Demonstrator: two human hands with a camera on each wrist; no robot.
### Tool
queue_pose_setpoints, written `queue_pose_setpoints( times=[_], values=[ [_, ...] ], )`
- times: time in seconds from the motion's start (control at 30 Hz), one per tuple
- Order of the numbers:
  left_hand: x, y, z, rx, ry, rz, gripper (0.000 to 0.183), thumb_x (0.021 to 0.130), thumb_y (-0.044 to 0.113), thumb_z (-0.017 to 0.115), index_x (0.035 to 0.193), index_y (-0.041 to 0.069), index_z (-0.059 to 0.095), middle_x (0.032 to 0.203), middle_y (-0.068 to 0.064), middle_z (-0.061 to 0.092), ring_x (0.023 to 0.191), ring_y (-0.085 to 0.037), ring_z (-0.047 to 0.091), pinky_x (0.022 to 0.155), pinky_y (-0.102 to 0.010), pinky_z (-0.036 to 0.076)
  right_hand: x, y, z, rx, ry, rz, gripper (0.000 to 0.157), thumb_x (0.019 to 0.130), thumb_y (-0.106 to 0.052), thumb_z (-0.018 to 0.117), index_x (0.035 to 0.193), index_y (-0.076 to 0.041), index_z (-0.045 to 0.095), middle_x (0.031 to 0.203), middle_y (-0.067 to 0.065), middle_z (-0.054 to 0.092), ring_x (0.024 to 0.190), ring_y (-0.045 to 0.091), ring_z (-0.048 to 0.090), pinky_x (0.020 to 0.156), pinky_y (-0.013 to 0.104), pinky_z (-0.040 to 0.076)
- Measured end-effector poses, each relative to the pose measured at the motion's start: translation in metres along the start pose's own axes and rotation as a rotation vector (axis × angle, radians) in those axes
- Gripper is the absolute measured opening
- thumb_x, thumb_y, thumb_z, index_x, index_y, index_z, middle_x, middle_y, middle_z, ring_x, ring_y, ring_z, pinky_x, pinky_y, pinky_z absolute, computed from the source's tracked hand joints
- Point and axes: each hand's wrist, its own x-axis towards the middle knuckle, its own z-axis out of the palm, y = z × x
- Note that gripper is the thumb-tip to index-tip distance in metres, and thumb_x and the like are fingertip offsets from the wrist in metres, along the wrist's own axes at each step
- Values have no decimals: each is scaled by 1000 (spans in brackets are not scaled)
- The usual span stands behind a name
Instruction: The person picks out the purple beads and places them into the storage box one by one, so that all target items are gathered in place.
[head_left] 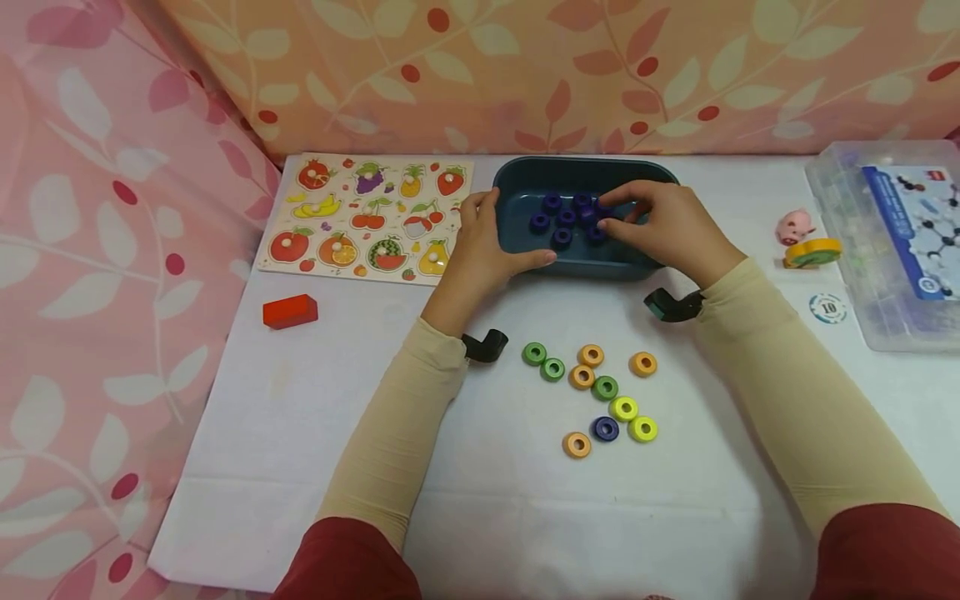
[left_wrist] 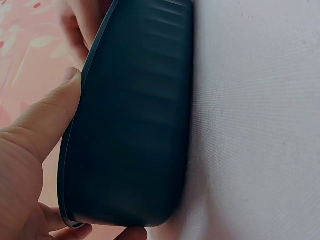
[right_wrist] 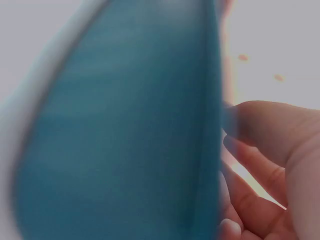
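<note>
A dark teal plastic tub (head_left: 577, 268) holds several purple rings (head_left: 562, 237). My left hand (head_left: 483, 250) grips the tub's left end, thumb along the front rim and fingers round the side. In the left wrist view that thumb (left_wrist: 55, 112) lies on the tub's rim, with fingertips under its end. Over the right part of the tub, my right hand (head_left: 667, 221) pinches a purple ring between thumb and index finger. The right wrist view is blurred; the tub's wall (right_wrist: 125, 125) fills much of it, and a bluish bit of the ring (right_wrist: 229, 119) shows at the fingertips.
Several green, orange and yellow rings (head_left: 623, 408) and one purple ring (head_left: 605, 429) lie before the tub. Left are a fruit puzzle board (head_left: 281, 268) and a red block (head_left: 290, 311). Right are a pig figure (head_left: 795, 226), a chip (head_left: 827, 308) and a clear case (head_left: 877, 329).
</note>
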Motion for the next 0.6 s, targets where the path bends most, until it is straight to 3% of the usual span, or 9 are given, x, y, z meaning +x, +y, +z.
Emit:
queue_pose_setpoints(
  times=[0.13,0.23,0.33,0.43,0.5,0.6],
  values=[
    [-1,0,0,-5,-1,1,125,68,64,84,161,22,14,162,2,10,144,-22,31,120,-37,32,-32,-8,-2,20,-7,-35,41,90,-46,72,124,-24,70,95,5,69,79,22,57,60,26,45],
    [-2,0,-1,-6,-1,-2,125,67,65,84,161,22,14,162,2,10,145,-21,31,120,-37,32,-60,-14,2,41,-57,-72,32,89,-39,76,118,-25,72,91,1,68,79,18,57,63,25,44],
    [-2,0,-1,-6,0,-1,125,67,64,84,161,22,14,162,3,11,145,-20,31,120,-36,32,-89,-18,12,84,-180,-106,27,88,-32,79,114,-25,73,84,-3,67,76,15,56,63,25,45],
    [-2,0,0,-12,3,5,124,68,62,85,161,22,14,162,2,11,145,-21,32,120,-36,32,-114,-18,24,165,-356,-145,26,86,-29,81,111,-26,74,79,-5,66,71,13,56,60,25,47],
    [-2,1,0,-14,4,3,123,68,62,85,161,23,14,162,3,11,145,-21,32,120,-37,32,-126,-16,33,224,-465,-200,25,84,-26,82,108,-26,74,84,-6,69,71,13,57,61,25,48],
    [-2,1,0,-15,2,1,124,68,63,84,161,23,14,162,3,11,145,-21,31,120,-37,32,-139,-13,46,233,-570,-281,27,81,-23,85,105,-30,74,100,-14,71,88,6,63,77,25,52]
  ],
)
